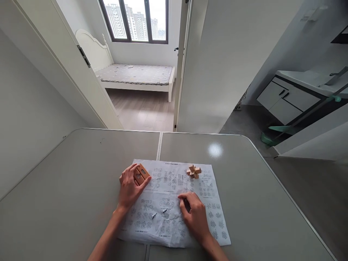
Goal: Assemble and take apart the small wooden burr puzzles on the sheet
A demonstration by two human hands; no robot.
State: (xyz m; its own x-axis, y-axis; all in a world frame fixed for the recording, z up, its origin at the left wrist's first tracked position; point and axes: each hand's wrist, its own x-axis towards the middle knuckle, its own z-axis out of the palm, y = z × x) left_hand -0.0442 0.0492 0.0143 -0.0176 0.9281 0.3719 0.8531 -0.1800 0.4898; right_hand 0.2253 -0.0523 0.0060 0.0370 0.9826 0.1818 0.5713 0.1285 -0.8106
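Observation:
A creased white sheet (174, 188) printed with rows of small diagrams and text lies on the table. At its upper left corner my left hand (128, 189) grips a brown wooden puzzle block (141, 174), thumb along its right side and fingers over the far edge. My right hand (193, 214) rests on the right half of the paper. Its fingers are curled in, the index tip beside the thumb, and no object shows between them. Beyond it stands a light wooden burr puzzle (194, 171) of crossed sticks. Two small dark, shiny marks or bits (159, 214) appear between my hands.
The grey table (67, 174) has a seam down its middle and a pale raised rim. Past its far edge, a doorway opens onto a bed (138, 74) under a window (136, 21). A sink cabinet (293, 96) stands at the right.

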